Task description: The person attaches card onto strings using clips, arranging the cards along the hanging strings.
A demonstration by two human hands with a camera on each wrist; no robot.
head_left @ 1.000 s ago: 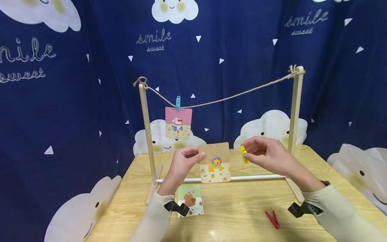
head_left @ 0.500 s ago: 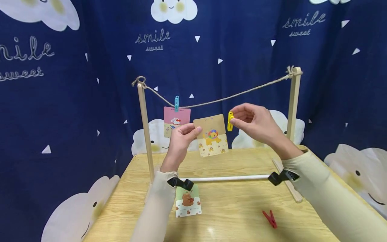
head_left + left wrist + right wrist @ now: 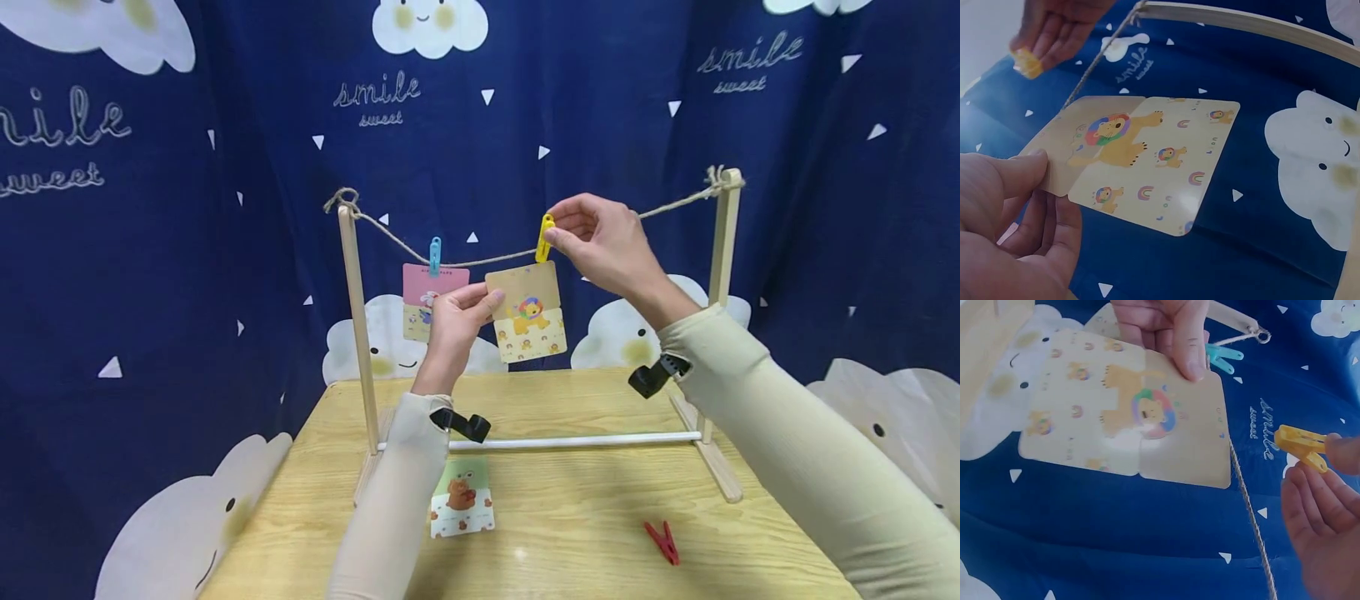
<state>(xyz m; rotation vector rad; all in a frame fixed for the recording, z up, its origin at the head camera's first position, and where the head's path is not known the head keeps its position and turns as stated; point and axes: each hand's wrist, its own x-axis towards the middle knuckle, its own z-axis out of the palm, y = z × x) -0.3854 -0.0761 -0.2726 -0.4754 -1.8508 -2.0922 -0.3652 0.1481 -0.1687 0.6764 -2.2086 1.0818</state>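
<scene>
My left hand [image 3: 459,329] pinches the left edge of a lion card [image 3: 529,313], thumb in front and fingers behind. The card's top edge is right at the twine line [image 3: 501,259], slightly tilted. Between thumb and fingers of my right hand [image 3: 609,247] is a yellow clothespin [image 3: 545,238], just above the card's upper right corner in the head view. In the right wrist view the clothespin [image 3: 1300,447] stands apart from the card [image 3: 1129,412]. A pink rabbit card [image 3: 420,292] hangs from the twine by a blue clothespin [image 3: 435,256], partly hidden by my left hand.
The twine spans two wooden posts [image 3: 358,333] joined low down by a white rod [image 3: 577,440]. On the wooden table [image 3: 570,517] lie a green bear card [image 3: 462,498] and a red clothespin [image 3: 663,543]. A dark blue curtain [image 3: 600,75] hangs behind.
Both hands have risen from low over the table to the twine, carrying the lion card and the yellow clothespin. The right hand has also moved left, closer to the card.
</scene>
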